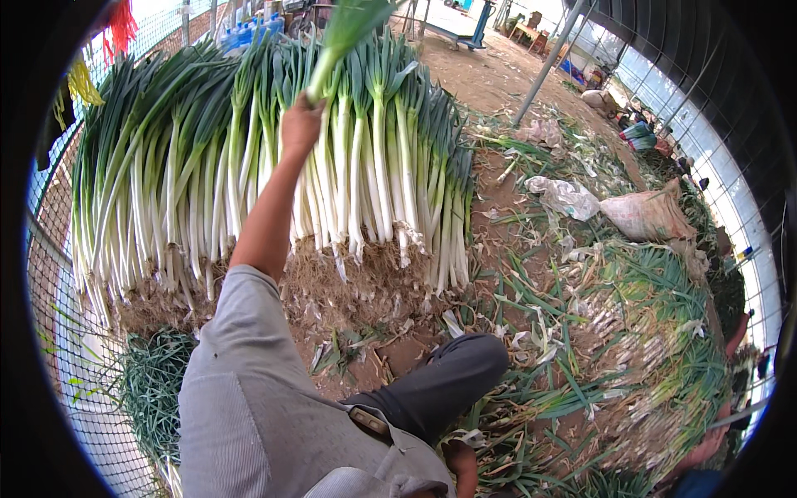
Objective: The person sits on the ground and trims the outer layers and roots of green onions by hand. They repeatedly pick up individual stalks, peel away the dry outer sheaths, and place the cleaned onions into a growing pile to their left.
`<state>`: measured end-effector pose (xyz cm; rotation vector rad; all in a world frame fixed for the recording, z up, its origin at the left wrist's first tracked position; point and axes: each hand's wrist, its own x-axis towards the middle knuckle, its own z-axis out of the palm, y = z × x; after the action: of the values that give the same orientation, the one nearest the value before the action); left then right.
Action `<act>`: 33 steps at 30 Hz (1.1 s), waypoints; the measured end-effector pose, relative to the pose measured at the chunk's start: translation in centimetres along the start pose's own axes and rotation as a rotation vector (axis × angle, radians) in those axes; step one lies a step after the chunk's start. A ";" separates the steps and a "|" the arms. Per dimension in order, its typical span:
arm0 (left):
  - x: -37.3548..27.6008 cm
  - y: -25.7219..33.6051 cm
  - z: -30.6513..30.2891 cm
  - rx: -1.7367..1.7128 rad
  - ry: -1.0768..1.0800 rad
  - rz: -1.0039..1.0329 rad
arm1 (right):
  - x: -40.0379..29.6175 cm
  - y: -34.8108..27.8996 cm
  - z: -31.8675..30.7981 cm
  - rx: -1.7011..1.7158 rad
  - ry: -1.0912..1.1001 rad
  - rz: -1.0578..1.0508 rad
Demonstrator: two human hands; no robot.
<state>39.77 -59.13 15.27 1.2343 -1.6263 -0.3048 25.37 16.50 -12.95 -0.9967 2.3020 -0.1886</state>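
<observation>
My left hand (302, 124) is stretched out over a large stack of long-stemmed leeks or big green onions (377, 155). It is shut on one leek stalk (324, 71), whose green leaves point up and away and look blurred. The stacked leeks stand close together, white shanks towards me, dark green tops away, with brown roots (348, 274) at the lower end. Low in the view, my right hand (461, 457) is down beside my body, near loose leeks (498, 464) on the ground. Its fingers are partly hidden, so I cannot tell whether it holds anything.
Smaller untrimmed leeks (654, 348) lie heaped on the right, near a woven sack (650, 211) and a crumpled plastic bag (563, 196). Cut green leaves (155, 386) are piled at left by the mesh fence (93, 398). A metal pole (548, 65) and blue platform scale (464, 37) stand beyond.
</observation>
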 end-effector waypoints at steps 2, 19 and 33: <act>-0.1 -11.0 -1.2 0.416 -0.065 -0.100 | 1.4 2.6 2.7 -0.167 -0.053 -0.225; -21.6 10.6 14.9 -0.001 -0.644 0.344 | 4.3 5.3 -2.2 0.811 0.266 0.588; -58.4 40.5 20.6 -0.682 -1.522 0.740 | 11.9 24.2 3.9 1.252 0.408 1.068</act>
<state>-3.20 -0.46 1.53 -0.4187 -2.6619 -1.3669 6.61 25.68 -30.47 0.9205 2.0557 -1.2058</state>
